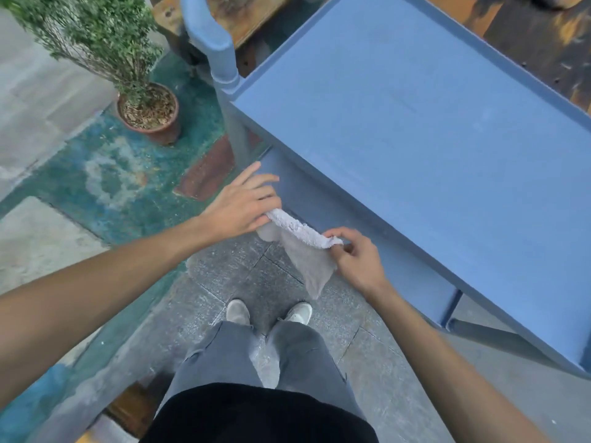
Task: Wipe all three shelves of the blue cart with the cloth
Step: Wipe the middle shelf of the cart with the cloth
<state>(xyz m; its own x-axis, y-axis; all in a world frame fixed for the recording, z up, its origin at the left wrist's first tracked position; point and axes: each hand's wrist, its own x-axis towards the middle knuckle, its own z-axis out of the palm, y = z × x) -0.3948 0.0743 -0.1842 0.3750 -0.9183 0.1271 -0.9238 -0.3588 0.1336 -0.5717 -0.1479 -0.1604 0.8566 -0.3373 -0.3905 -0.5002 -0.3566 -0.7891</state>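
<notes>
The blue cart's top shelf (415,123) fills the upper right, bare and dusty, with a raised rim. Below its near edge a strip of a lower shelf (319,199) shows. A pale grey cloth (303,247) hangs stretched between my hands, just in front of the cart's near edge. My left hand (243,203) pinches the cloth's left end, its other fingers spread. My right hand (355,260) pinches the right end. The cloth's loose part droops toward the floor. The lowest shelf is hidden.
A potted shrub (147,113) stands on the floor at the left, close to the cart's blue handle post (220,46). My feet (268,311) stand on grey paving by the cart. Worn wooden boards (543,43) lie beyond the cart.
</notes>
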